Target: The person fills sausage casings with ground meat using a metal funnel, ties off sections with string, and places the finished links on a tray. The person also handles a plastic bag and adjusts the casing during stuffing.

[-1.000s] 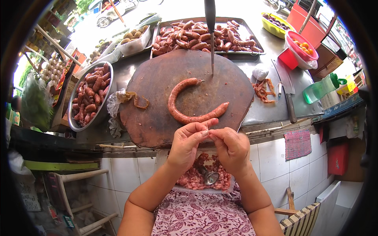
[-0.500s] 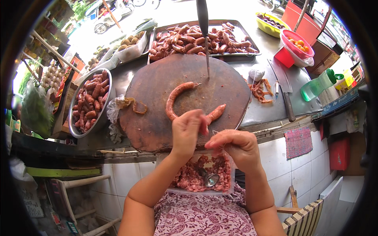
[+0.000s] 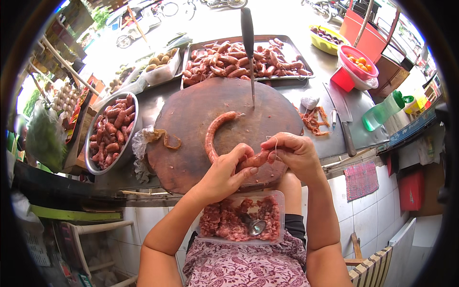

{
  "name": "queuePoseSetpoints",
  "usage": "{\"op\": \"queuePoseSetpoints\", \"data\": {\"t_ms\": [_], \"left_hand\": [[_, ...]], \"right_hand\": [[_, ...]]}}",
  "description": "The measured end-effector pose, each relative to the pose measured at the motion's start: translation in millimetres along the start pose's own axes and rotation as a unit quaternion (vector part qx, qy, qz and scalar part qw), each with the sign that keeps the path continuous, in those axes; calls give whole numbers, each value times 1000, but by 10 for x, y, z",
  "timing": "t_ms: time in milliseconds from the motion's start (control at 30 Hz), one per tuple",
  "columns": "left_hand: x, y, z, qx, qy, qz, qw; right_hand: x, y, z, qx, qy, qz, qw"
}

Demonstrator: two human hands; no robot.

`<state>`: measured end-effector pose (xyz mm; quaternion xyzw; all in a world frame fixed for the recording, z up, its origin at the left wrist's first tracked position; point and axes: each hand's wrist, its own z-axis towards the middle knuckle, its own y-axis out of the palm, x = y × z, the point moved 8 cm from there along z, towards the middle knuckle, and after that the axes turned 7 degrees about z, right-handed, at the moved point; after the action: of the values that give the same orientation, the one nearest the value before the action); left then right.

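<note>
The long sausage [image 3: 210,137] curved across the round chopping board [image 3: 179,126], its near end gripped by the left hand [image 3: 228,170] above the board's near edge. The right hand [image 3: 297,152] pinched thin string [image 3: 276,146] at the sausage's tip (a loose loop showed). Beyond the board lay a sausage-filled tray [image 3: 290,50].

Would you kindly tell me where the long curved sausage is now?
In the head view, the long curved sausage is central on the round wooden board, held near its right end by the left hand, close to the right hand.
</note>
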<state>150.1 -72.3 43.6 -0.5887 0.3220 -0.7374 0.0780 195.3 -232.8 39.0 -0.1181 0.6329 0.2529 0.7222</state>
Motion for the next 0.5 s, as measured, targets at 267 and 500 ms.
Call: {"op": "queuePoseSetpoints", "data": {"t_ms": [267, 500], "left_hand": [[109, 87, 78, 41, -56, -271, 960], [-66, 19, 20, -35, -77, -395, 915]], "right_hand": [[-417, 634, 14, -13, -169, -313, 935], [-600, 664, -25, -31, -157, -342, 926]]}}
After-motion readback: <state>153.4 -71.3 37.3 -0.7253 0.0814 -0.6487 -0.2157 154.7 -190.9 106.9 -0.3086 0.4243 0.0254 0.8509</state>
